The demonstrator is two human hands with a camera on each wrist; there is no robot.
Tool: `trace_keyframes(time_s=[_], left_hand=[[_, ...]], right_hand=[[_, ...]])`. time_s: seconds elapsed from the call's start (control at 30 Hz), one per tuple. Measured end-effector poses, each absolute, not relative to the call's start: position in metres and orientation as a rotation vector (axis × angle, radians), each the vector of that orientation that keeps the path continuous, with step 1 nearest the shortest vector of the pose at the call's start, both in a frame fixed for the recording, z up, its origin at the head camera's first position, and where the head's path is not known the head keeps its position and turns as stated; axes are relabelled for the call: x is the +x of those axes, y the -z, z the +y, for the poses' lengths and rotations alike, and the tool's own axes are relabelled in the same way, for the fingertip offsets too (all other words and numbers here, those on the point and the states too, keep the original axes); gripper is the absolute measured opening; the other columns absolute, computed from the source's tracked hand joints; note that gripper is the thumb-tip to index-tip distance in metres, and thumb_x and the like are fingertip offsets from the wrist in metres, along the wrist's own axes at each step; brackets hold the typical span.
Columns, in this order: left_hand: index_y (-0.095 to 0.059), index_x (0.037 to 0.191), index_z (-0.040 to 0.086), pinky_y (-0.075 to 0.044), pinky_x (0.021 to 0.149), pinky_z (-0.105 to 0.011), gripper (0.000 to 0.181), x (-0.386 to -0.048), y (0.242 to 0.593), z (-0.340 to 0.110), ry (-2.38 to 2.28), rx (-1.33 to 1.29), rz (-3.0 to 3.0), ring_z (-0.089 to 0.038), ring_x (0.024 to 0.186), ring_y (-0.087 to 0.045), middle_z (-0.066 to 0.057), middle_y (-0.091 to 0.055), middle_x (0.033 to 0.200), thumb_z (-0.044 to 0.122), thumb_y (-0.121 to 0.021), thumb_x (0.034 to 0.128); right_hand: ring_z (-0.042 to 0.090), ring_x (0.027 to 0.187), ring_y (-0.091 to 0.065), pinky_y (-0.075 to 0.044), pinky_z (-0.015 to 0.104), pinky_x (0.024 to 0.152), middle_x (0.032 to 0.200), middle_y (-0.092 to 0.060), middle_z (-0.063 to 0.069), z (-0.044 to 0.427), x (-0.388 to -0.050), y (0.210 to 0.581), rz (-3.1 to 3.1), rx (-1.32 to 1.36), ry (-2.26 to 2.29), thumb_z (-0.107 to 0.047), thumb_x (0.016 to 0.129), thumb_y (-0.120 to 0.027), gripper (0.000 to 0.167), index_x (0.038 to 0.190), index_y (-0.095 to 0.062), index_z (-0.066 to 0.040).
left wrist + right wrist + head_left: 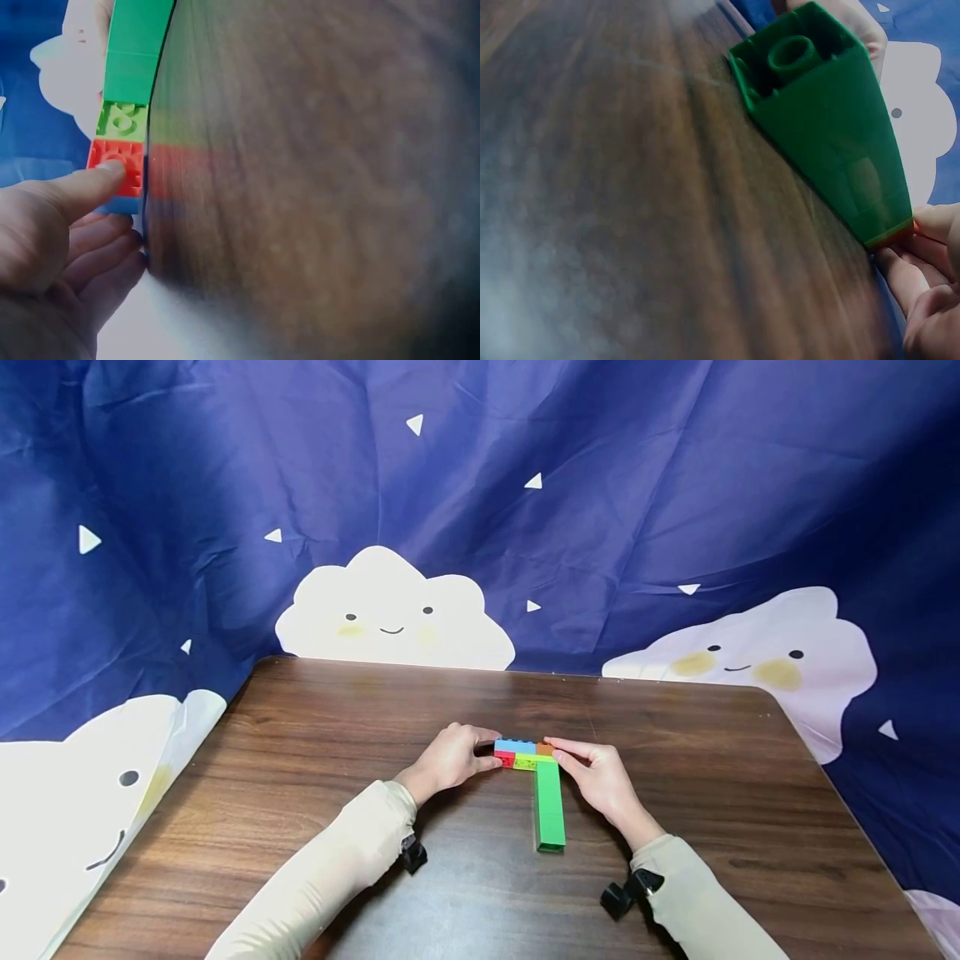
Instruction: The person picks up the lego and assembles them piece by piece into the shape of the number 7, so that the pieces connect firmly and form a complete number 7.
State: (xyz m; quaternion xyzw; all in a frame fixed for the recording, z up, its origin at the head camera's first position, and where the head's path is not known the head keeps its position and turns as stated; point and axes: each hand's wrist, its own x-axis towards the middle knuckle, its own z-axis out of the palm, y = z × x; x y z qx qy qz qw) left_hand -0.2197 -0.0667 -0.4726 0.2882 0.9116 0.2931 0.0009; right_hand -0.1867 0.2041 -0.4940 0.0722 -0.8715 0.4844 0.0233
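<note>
A joined build of toy building bricks lies on the table in the head view. Its crosspiece has a blue brick (516, 747), an orange brick (545, 749), a red brick (506, 761) and a yellow-green brick (526, 763). From its right part, a long green section (550, 806) runs toward the person. My left hand (450, 757) pinches the crosspiece's left end; in the left wrist view its thumb presses the red brick's hollow underside (133, 180), fingers behind the blue one. At the orange end, my right hand (603, 781) grips with thumb and fingers.
The build rests near the middle of a dark brown wooden table (337, 710). Behind it hangs a blue curtain (585, 527) with clouds and triangles. A black wrist camera (413, 853) sits on the left sleeve, another black camera (618, 900) on the right.
</note>
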Motion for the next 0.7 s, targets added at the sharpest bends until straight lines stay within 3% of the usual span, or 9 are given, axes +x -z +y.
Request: trace_keyframes(time_s=[0.27,0.53,0.7], left_hand=[[-0.075,0.133,0.002,-0.062,0.105,-0.044,0.042,-0.218,0.468,-0.063,-0.806,0.882,2.889,-0.028,0.121,-0.076,-0.013,-0.079,0.128,0.022,-0.083,0.0969],[-0.070,0.139,0.000,-0.059,0.110,-0.045,0.053,-0.219,0.465,-0.070,-0.824,0.840,2.820,-0.030,0.129,-0.072,-0.016,-0.076,0.135,0.028,-0.083,0.0971],[-0.074,0.133,0.002,-0.061,0.106,-0.044,0.040,-0.219,0.464,-0.080,-0.928,0.811,2.840,-0.026,0.121,-0.075,-0.013,-0.079,0.127,0.024,-0.079,0.0994]], right_hand=[[0.036,0.135,-0.068,-0.055,0.057,0.113,0.137,-0.075,0.012,0.205,-0.189,0.495,-2.738,0.254,-1.454,-0.018,0.107,-0.069,0.032,0.138,-0.075,-0.013],[0.036,0.134,-0.068,-0.055,0.057,0.112,0.137,-0.075,0.013,0.206,-0.188,0.495,-2.732,0.287,-1.424,-0.020,0.107,-0.069,0.033,0.138,-0.074,-0.011],[0.033,0.131,-0.070,-0.058,0.048,0.110,0.135,-0.077,0.011,0.210,-0.184,0.487,-2.679,0.243,-1.438,-0.024,0.109,-0.066,0.032,0.137,-0.075,-0.010]])
